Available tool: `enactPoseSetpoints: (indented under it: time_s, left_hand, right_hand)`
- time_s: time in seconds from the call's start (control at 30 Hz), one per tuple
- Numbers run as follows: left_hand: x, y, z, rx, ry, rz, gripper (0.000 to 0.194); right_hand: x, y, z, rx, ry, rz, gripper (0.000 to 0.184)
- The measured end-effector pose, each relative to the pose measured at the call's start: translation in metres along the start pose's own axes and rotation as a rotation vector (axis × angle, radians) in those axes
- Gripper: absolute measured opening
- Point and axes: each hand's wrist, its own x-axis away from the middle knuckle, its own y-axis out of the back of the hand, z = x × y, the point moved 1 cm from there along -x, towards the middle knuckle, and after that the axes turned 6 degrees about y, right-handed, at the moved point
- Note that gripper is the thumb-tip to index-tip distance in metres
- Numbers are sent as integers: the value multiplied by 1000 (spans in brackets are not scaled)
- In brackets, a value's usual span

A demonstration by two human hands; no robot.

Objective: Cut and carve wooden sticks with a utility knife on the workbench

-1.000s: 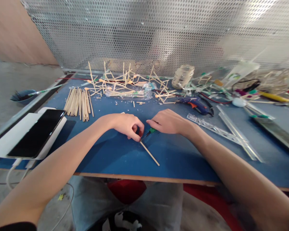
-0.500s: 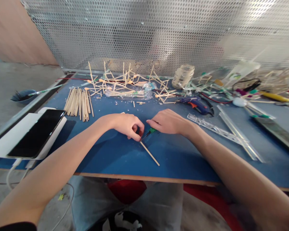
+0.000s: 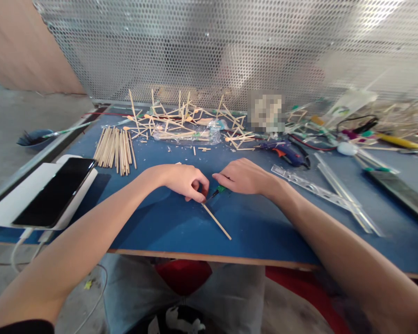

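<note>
My left hand (image 3: 188, 182) is closed in a pinch on a thin wooden stick (image 3: 218, 222), pressing it to the blue table. One end of the stick slants out toward the table's front edge; part of it is hidden under my fingers. My right hand (image 3: 242, 176) is wrapped round the green handle of a small knife (image 3: 220, 189). Its thin dark blade points left and meets the stick close to my left fingertips. Whether the blade has cut into the wood, I cannot tell.
Loose sticks (image 3: 114, 150) lie in a bundle at left, behind a black phone (image 3: 55, 192). Joined stick frames (image 3: 181, 113) stand at the back. A blue glue gun (image 3: 287, 152), a clear ruler (image 3: 313, 186) and transparent rods (image 3: 348, 195) lie to the right. A perforated metal screen (image 3: 195, 51) rises behind.
Both hands keep almost the same place, with the knife blade still against the stick by my left fingers. Only a very slight shift of the view shows.
</note>
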Motion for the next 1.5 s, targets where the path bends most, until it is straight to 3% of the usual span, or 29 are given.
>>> enactPoseSetpoints:
  time_s: [1.5]
  left_hand:
    - [-1,0,6,91,0,74,27]
  right_hand:
    - [0,-1,-1,-26,11,-12,66]
